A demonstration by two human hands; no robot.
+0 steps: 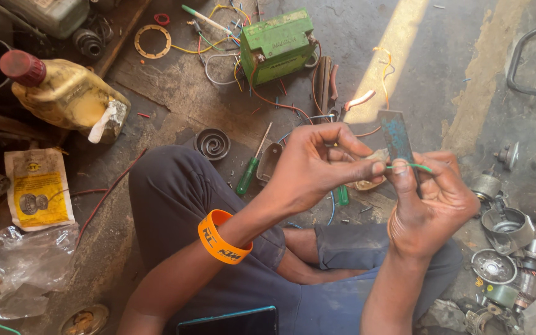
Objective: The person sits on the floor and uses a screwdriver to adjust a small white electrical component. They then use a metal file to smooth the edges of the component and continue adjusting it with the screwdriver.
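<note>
Both hands' fingers [376, 166] pinch green wire [417, 166] (blade behind).

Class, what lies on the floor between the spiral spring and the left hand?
In the head view, a green-handled screwdriver lies between spring and left hand.

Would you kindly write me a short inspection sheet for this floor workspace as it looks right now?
Surface: bare concrete floor, dusty and stained, with a strip of sunlight.
Job's things: a thin green wire and a flat blue-grey blade, held up together over the lap.
Clutter: green battery, yellow oil bottle, green-handled screwdriver, coiled spring, metal motor parts.
Fingers: left hand pinches a small piece at the wire's end; right hand grips wire and blade.
Cables: loose coloured wires tangled beside the battery.
Surroundings: plastic bag, printed yellow packet.
</note>
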